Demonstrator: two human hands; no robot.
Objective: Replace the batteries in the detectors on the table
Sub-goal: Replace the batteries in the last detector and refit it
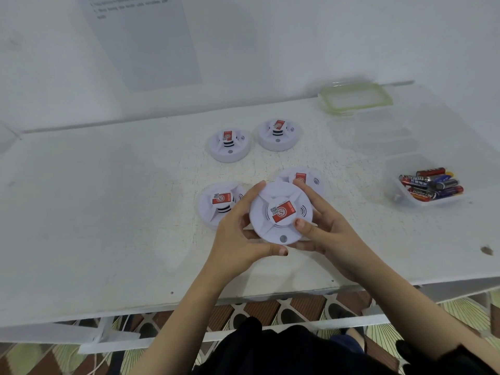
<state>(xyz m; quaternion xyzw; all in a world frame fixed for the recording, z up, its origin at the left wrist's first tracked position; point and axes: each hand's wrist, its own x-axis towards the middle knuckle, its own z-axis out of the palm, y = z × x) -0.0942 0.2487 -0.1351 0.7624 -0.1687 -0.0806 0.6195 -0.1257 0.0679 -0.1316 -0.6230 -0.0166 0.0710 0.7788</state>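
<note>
A round white detector [278, 223] with a red label is held above the table's front middle, face up. My left hand [243, 236] grips its left rim, thumb under the near edge. My right hand [322, 226] grips its right rim, thumb lying on the top face. Another detector [216, 204] lies just left of it, and one more [305, 177] is partly hidden behind it. Two further detectors [230, 144] [278, 133] sit farther back. Loose batteries [430, 185] fill a clear tub [397, 182] at the right.
A green-rimmed lid [354, 98] lies at the back right, with an empty clear container [378, 133] in front of it. The white table [108, 212] meets a wall at the back, where a printed sheet [146, 41] hangs. The table's front edge is near my body.
</note>
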